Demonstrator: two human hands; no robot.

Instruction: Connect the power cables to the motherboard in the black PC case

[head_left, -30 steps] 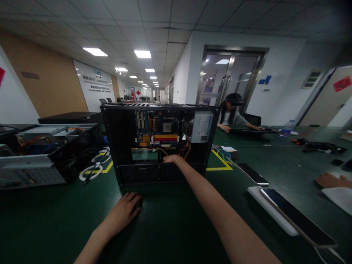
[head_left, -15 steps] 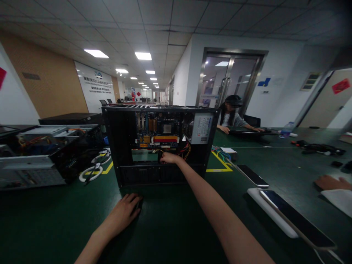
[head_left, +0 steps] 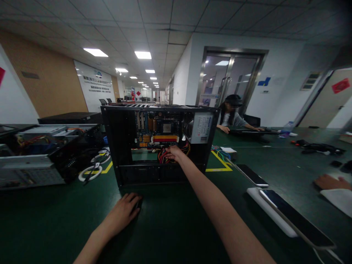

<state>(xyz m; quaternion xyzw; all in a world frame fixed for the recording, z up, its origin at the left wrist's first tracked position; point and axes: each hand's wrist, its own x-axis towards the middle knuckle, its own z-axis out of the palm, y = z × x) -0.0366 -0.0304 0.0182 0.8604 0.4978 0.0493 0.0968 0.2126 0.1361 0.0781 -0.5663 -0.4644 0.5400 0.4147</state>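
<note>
A black computer case [head_left: 162,174] stands upright with its open side facing me, showing a motherboard [head_left: 144,126] and a power supply [head_left: 202,127]. My right hand [head_left: 173,154] reaches into the lower part, under the motherboard. Its fingers are closed around a bundle of red, yellow and black power cables [head_left: 162,157] that runs from below the power supply. The fingertips are partly lost among the wires. Palm down on the green table [head_left: 165,223], my left hand [head_left: 128,209] lies in front of the case's lower left corner, thumb apart from the fingers.
Another opened computer case [head_left: 30,172] lies to the left, beside a coiled white cable [head_left: 90,173]. Phones [head_left: 299,218] and a white power bank [head_left: 271,211] lie at right, near another person's hand [head_left: 331,182]. A person [head_left: 232,115] sits across the table.
My right hand has moved slightly right and up inside the case. The cable bundle has come into view, spread at the fingers. My left hand has stayed in place.
</note>
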